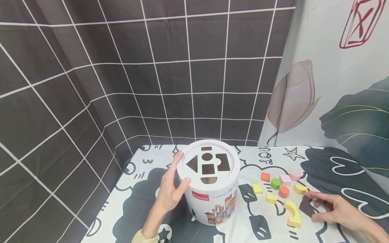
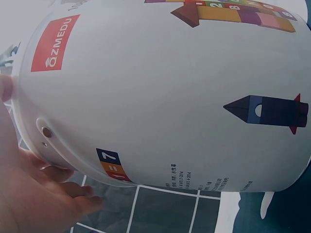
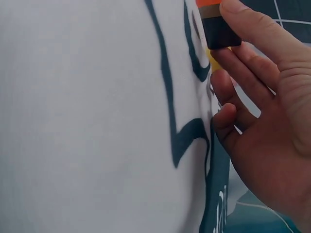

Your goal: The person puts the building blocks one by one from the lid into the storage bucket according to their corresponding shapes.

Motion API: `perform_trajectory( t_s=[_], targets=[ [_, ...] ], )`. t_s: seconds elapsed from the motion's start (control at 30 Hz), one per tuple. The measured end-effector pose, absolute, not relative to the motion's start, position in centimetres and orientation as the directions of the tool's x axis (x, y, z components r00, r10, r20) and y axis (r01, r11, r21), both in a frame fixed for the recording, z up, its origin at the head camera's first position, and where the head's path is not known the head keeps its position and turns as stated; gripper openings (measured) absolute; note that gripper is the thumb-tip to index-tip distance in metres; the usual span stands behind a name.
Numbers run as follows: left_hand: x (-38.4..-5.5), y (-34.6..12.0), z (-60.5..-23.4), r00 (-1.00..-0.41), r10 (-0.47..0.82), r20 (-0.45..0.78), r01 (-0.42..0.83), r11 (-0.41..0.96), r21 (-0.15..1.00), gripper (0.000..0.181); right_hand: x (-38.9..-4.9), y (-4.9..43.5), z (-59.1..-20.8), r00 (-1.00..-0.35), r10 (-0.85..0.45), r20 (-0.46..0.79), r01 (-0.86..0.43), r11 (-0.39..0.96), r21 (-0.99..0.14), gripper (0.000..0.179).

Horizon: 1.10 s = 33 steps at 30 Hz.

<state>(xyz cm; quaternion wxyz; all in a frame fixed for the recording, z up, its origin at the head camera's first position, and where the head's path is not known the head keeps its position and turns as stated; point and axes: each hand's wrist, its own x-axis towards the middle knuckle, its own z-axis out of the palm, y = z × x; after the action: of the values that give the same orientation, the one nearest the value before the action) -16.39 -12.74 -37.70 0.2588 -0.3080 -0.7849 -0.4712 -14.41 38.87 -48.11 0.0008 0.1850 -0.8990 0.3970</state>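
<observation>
A white lidded bucket (image 1: pixel 209 199) stands upright, its lid (image 1: pixel 225 152) cut with several shaped holes. My left hand (image 1: pixel 170 189) rests against the left side of the lid's rim, thumb near the front and index finger stretched along the edge. The left wrist view shows the bucket's printed side (image 2: pixel 160 107) close up, with the other fingers (image 2: pixel 73 189) loosely bent beside it. My right hand (image 1: pixel 337 209) pinches a dark block (image 1: pixel 307 206) between thumb and fingers, beside a yellow arch block (image 1: pixel 293 214). In the right wrist view the dark block (image 3: pixel 222 33) appears orange towards the top.
Left of my right hand lie several loose blocks, among them a green cylinder (image 1: pixel 275 184), an orange cylinder (image 1: pixel 284 192), a red block (image 1: pixel 265 177), a pink block (image 1: pixel 285 179) and a yellow block (image 1: pixel 257 188). A dark gridded curtain (image 1: pixel 170 77) hangs behind the patterned cloth (image 1: pixel 139 168).
</observation>
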Motion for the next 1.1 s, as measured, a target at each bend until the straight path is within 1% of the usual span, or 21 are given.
perform_trajectory(
  t_s=[0.1, 0.27, 0.47, 0.53, 0.67, 0.87, 1.1],
  targets=[
    [-16.4, -12.8, -37.7, -0.674, 0.238, 0.699, 0.729, 0.365, 0.579, 0.067, -14.4, 38.6, -47.6, -0.951, -0.279, 0.134, -0.288, 0.638, -0.714, 0.056],
    [-16.4, -12.8, -37.7, -0.671, 0.234, 0.704, 0.732, 0.363, 0.577, 0.066, -14.6, 37.7, -46.1, -0.977, -0.176, 0.117, -0.209, 0.718, -0.664, 0.062],
    [-16.5, -12.8, -37.8, -0.681, 0.237, 0.693, 0.725, 0.355, 0.590, 0.064, -14.6, 36.6, -44.3, -0.958, -0.165, 0.234, -0.278, 0.732, -0.622, 0.057],
    [-16.5, -12.8, -37.8, -0.686, 0.237, 0.688, 0.721, 0.353, 0.596, 0.065, -14.6, 36.0, -43.7, -0.956, -0.160, 0.248, -0.283, 0.735, -0.616, 0.058],
    [-16.4, -12.8, -37.7, -0.697, 0.237, 0.677, 0.710, 0.361, 0.604, 0.065, -14.8, 34.7, -42.2, -0.961, -0.150, 0.234, -0.264, 0.757, -0.598, 0.062],
    [-16.4, -12.8, -37.7, -0.703, 0.237, 0.671, 0.705, 0.354, 0.615, 0.065, -15.2, 32.9, -39.9, -0.944, -0.188, 0.270, -0.317, 0.737, -0.596, 0.057],
    [-16.4, -12.7, -37.8, -0.704, 0.236, 0.670, 0.704, 0.355, 0.615, 0.065, -15.8, 30.8, -38.3, -0.922, -0.214, 0.321, -0.373, 0.708, -0.600, 0.055]
  ],
)
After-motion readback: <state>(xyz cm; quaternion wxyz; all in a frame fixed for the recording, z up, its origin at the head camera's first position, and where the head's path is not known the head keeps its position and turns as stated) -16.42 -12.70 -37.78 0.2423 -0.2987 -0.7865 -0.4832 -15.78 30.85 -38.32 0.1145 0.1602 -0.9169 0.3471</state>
